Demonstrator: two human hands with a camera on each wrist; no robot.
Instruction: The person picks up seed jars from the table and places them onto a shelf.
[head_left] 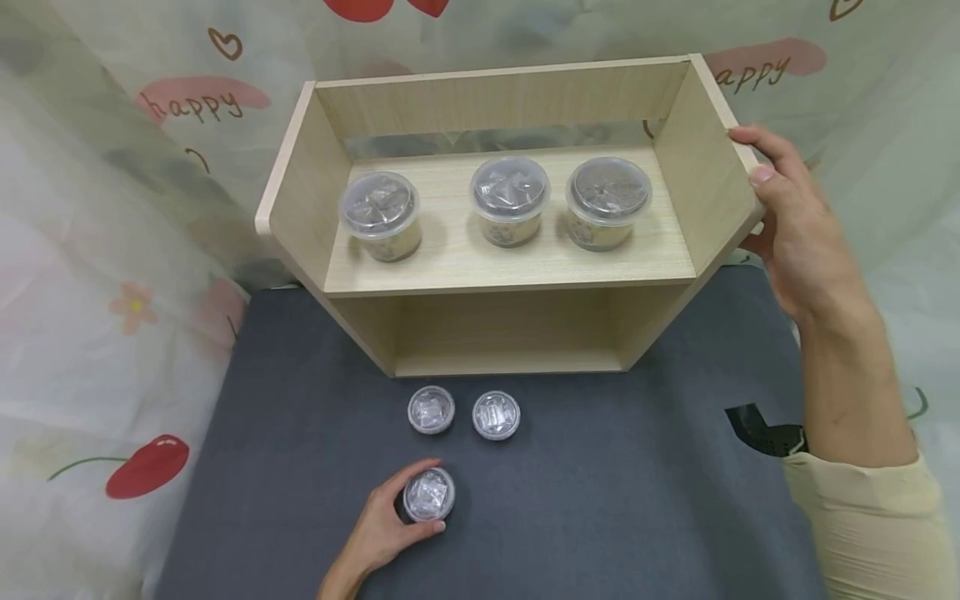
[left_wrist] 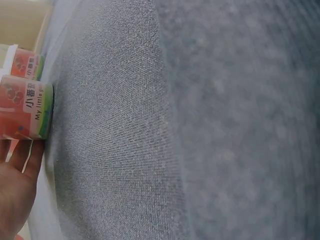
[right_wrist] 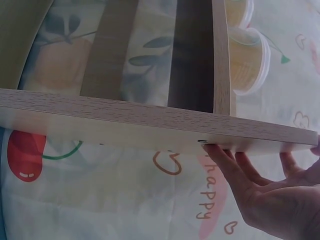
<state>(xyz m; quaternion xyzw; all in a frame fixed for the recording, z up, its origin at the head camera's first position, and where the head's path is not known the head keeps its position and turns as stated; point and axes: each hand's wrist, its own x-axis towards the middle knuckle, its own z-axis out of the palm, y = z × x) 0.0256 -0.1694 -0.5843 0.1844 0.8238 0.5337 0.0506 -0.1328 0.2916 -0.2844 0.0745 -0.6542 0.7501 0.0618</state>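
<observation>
While the left hand (head_left: pixel 382 521) curves its thumb and fingers round the sides of a lidded near tub (head_left: pixel 430 495), pinching it, the tub stands upright at the near left of the table (head_left: pixel 615 508); whether its base touches the cloth cannot be told. Its red label, with a green band at the base, shows in the left wrist view. Just beyond it are a far left tub (head_left: pixel 431 409) and a far right tub (head_left: pixel 497 416), side by side, apart. The right hand (head_left: pixel 806 225) touches the right side panel of the wooden shelf (head_left: pixel 450 271), its fingers spread against the outer face and front edge. On the shelf's upper board stand a left cup (head_left: pixel 378 212), a middle cup (head_left: pixel 510 196) and a right cup (head_left: pixel 609 200), all lidded. A patterned curtain (head_left: pixel 82 333) surrounds the table.
</observation>
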